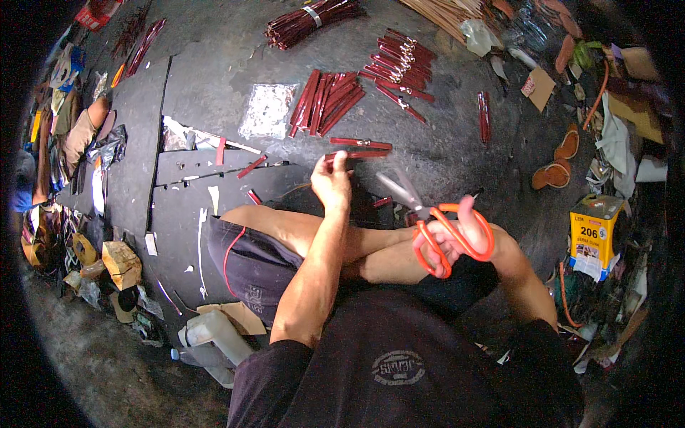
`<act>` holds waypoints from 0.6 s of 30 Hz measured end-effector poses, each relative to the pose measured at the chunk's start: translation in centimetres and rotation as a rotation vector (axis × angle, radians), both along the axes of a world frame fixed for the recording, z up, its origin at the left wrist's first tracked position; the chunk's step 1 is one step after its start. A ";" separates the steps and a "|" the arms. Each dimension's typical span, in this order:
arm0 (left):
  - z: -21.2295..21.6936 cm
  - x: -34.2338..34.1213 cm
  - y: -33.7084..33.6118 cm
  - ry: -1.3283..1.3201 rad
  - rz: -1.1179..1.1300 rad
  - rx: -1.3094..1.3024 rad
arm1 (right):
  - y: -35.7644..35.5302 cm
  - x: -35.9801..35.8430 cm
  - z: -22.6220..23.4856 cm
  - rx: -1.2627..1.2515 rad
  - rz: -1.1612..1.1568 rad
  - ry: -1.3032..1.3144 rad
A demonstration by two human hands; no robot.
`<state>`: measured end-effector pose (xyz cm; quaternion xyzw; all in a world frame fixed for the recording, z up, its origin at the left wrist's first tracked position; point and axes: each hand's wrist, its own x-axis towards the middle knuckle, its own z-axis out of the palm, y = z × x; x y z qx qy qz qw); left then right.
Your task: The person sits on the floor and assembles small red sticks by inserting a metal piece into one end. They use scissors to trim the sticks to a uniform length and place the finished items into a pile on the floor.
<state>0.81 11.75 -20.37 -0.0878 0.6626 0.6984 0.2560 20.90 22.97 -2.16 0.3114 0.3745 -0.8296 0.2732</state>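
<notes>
Between the fingertips of my left hand [332,184] is a dark red, shiny strip [371,153], held level and pointing right. Another red strip [349,142] with a small metal piece lies on the floor just beyond it. My right hand [457,239] has its fingers through the orange loop handles of a pair of scissors [422,212]. Their metal blades point up and left toward the strip, apart from it and blurred. Farther off lie a pile of plain red strips [325,103] and a stack of red strips with metal buckles [403,60].
A clear bag of small metal parts [267,110] lies left of the strip pile. A tied bundle [314,23] is at the back. On the right are brown sandals [553,175] and a yellow can [594,232]; a whitish jug [217,332] stands at lower left. Scraps litter both sides.
</notes>
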 end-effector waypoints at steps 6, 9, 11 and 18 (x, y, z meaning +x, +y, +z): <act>1.8 0.1 0.1 0.035 -0.223 -0.269 | 2.0 -2.0 -2.7 0.313 0.078 -0.152; 2.8 0.0 0.2 0.107 -0.269 -0.343 | 2.5 -3.0 -3.7 0.260 0.098 -0.227; 1.9 0.1 0.1 0.135 -0.252 -0.336 | 2.8 -3.3 -4.5 0.228 0.125 -0.234; 1.0 0.3 0.1 0.125 -0.238 -0.317 | 2.9 -3.8 -5.4 0.193 0.109 -0.259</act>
